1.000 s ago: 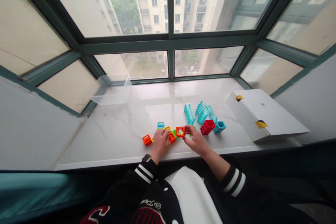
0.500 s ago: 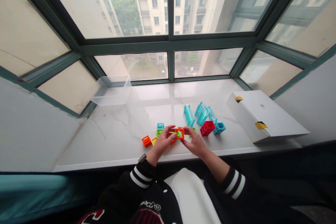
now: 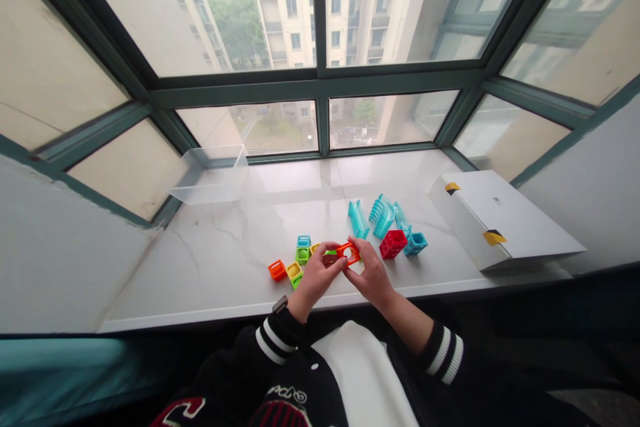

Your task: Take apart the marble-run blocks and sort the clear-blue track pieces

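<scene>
Between both hands is an orange hollow block [image 3: 354, 253] with a round opening, raised over the sill. My left hand [image 3: 319, 275] pinches its left side, and my right hand [image 3: 371, 273] grips its right side. Left of my left hand lie an orange block [image 3: 277, 270], a yellow block [image 3: 294, 271], a green block [image 3: 303, 255] and a blue block [image 3: 303, 241]. Other small blocks are partly hidden behind my fingers. To the right of my right hand stands a red block stack [image 3: 393, 244] beside a blue block [image 3: 415, 243].
Clear blue track pieces [image 3: 383, 216] lie behind the red stack. A clear plastic bin [image 3: 213, 180] stands at the back left. At the right is a white box [image 3: 505, 220] with yellow-and-black tabs. Windows enclose the marble sill [image 3: 220, 273].
The orange block has been turned and shifted slightly right, so its round opening now shows. My left hand has moved a little right, uncovering more of the yellow and green blocks.
</scene>
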Demonstrator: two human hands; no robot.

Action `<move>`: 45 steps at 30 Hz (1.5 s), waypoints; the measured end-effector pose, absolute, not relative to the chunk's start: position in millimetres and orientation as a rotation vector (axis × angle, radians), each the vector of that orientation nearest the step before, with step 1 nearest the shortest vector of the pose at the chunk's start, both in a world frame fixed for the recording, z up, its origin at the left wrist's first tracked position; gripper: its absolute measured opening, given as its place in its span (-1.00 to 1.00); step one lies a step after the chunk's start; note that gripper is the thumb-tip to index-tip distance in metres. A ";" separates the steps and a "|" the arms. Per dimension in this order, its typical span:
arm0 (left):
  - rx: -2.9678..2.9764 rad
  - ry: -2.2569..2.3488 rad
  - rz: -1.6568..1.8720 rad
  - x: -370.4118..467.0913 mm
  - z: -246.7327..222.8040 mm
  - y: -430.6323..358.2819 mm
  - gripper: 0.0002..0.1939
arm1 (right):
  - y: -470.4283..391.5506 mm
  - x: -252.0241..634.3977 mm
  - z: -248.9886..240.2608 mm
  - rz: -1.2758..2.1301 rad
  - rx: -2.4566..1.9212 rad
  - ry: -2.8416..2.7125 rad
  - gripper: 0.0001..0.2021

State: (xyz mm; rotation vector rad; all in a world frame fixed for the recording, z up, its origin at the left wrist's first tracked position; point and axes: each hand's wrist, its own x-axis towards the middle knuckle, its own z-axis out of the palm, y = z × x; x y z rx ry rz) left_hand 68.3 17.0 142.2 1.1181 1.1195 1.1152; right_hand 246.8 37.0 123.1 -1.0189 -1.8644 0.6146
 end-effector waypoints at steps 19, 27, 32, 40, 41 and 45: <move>1.466 1.452 1.177 4.6 118.1 27.9 -0.62 | 17.9 400.5 89.8 0.547 -1.448 -1.838 -0.40; 1.237 1.592 1.311 -28.0 116.5 16.2 -0.62 | 31.2 405.8 56.4 0.604 -1.594 -1.846 -0.44; 1.193 1.644 1.326 -34.6 114.4 11.3 -0.59 | 36.0 398.5 41.0 0.609 -1.635 -1.867 -0.44; 1.177 1.637 1.340 -32.9 112.4 10.3 -0.61 | 38.6 393.2 30.0 0.564 -1.675 -1.925 -0.46; 1.172 1.638 1.346 -32.2 112.5 9.9 -0.63 | 38.2 393.4 28.0 0.557 -1.678 -1.932 -0.45; 1.128 1.641 1.371 -29.3 113.3 7.0 -0.67 | 36.5 394.3 21.2 0.530 -1.667 -1.941 -0.43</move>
